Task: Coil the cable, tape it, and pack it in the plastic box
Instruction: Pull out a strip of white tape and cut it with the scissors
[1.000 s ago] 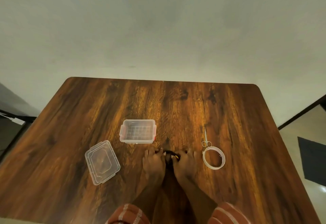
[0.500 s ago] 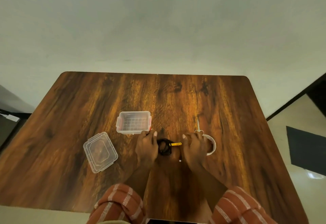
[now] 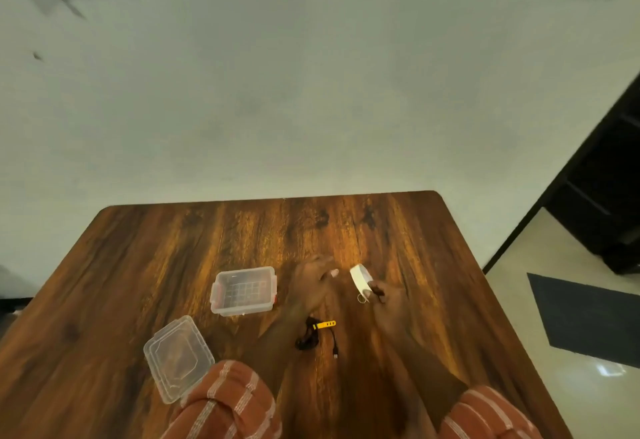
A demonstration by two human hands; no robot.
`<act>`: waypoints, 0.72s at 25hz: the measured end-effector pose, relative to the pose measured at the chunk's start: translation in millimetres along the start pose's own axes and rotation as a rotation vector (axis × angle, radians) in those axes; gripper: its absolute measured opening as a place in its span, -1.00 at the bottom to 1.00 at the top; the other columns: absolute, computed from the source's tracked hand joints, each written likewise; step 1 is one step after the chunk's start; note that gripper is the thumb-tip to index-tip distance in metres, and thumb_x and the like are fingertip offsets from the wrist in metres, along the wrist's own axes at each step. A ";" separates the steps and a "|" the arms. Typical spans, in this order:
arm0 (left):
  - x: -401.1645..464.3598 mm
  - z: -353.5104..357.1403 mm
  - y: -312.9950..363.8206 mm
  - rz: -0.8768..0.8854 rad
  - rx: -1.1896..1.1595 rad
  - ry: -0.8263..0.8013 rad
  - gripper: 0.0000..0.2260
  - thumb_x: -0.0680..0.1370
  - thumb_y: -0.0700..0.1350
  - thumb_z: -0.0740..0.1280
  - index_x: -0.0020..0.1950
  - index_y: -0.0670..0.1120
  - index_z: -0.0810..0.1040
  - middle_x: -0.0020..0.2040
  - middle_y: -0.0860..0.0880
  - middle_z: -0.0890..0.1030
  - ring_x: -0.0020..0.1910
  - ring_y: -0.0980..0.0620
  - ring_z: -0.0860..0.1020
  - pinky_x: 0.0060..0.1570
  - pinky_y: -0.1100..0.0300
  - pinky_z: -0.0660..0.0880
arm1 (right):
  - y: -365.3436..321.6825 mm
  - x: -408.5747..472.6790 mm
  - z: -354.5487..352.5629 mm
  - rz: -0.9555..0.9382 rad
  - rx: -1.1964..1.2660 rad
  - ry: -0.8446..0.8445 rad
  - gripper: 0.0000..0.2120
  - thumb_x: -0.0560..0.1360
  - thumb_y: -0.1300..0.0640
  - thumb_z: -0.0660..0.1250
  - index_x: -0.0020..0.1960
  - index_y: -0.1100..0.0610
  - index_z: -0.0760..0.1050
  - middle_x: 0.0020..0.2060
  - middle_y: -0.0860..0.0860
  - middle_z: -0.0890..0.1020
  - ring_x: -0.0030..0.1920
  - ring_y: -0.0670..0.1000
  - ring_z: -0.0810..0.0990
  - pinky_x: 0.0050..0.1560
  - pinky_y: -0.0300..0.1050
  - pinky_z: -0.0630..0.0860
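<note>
A small black coiled cable [image 3: 307, 337] with a yellow strap lies on the wooden table [image 3: 173, 258], between my forearms, with one end trailing to the right. My right hand [image 3: 388, 300] holds the white tape roll [image 3: 360, 279] lifted off the table. My left hand [image 3: 313, 281] hovers just left of the roll, fingers spread toward it, holding nothing. The clear plastic box [image 3: 243, 290] with red clasps stands open to the left of my left hand. Its clear lid [image 3: 177, 357] lies nearer me, on the left.
Small scissors [image 3: 363, 297] lie partly hidden under my right hand and the tape roll. The table's right edge drops to a pale floor with a dark mat [image 3: 585, 317]. A pale wall stands behind the table.
Both hands left the coiled cable, which now lies on the table. My right hand picked up the tape roll and my left hand moved up beside it. The camera tilted upward.
</note>
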State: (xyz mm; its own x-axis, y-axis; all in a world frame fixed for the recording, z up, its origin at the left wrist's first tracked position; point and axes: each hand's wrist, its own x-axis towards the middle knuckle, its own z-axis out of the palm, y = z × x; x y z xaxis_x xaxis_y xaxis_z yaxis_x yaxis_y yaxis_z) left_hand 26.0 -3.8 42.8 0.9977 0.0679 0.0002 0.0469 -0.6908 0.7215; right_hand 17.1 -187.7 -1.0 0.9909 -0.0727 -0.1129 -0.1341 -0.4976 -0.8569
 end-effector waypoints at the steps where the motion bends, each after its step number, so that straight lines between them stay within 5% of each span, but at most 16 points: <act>1: 8.5 -10.5 9.9 0.002 -0.046 0.001 -0.68 0.59 -0.02 0.33 0.34 -0.02 0.55 0.37 0.02 0.54 0.35 0.02 0.49 0.29 0.21 0.33 | -23.8 8.2 -6.8 -0.008 0.128 -0.017 -0.80 0.53 0.29 0.36 0.13 0.21 0.65 -0.04 0.05 0.70 -0.09 0.06 0.66 -0.24 -0.31 0.55; 4: 31.7 -51.7 39.1 0.058 -0.135 0.038 -0.64 0.56 0.03 0.37 0.35 0.02 0.54 0.36 0.08 0.52 0.29 0.12 0.47 0.18 0.28 0.41 | -82.9 33.4 -24.7 -0.150 0.230 -0.042 -0.80 0.52 0.27 0.40 0.13 0.20 0.66 -0.04 0.03 0.72 -0.03 0.06 0.70 -0.10 -0.14 0.63; 8: 48.1 -99.0 74.6 0.108 -0.344 0.132 -0.62 0.54 -0.09 0.42 0.35 -0.08 0.52 0.27 0.01 0.57 0.12 0.16 0.54 -0.28 0.53 0.48 | -138.6 55.3 -42.3 -0.298 0.181 -0.064 -0.76 0.51 0.15 0.43 0.18 0.12 0.66 0.03 -0.01 0.73 0.03 -0.01 0.69 0.06 0.08 0.65; 13: 61.0 -130.5 92.5 0.149 -0.390 0.337 -0.79 0.45 -0.13 0.51 0.07 -0.09 0.68 0.06 0.00 0.69 0.08 0.03 0.64 -0.02 0.42 0.50 | -188.7 60.4 -57.6 -0.418 0.184 -0.107 -0.84 0.52 0.24 0.39 0.07 0.10 0.66 -0.09 -0.02 0.71 -0.11 -0.20 0.66 0.00 -0.13 0.56; 18: 61.6 -135.4 87.4 0.078 -0.402 0.396 -0.95 0.50 -0.18 0.46 -0.07 -0.13 0.66 -0.09 0.01 0.67 -0.10 0.11 0.59 -0.10 0.41 0.44 | -198.8 45.7 -46.0 -0.440 0.157 -0.105 -0.78 0.54 0.20 0.38 0.17 0.18 0.64 -0.03 0.07 0.70 -0.05 0.02 0.65 -0.10 -0.23 0.52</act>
State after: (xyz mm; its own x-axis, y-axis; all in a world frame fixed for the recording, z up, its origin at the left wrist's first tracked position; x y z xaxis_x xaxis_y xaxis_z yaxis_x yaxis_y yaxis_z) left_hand 84.9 37.5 199.6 0.8994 0.3455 0.2677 -0.1259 -0.3818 0.9156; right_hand 88.8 -131.8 187.4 0.9497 0.2075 0.2344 0.2929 -0.3245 -0.8994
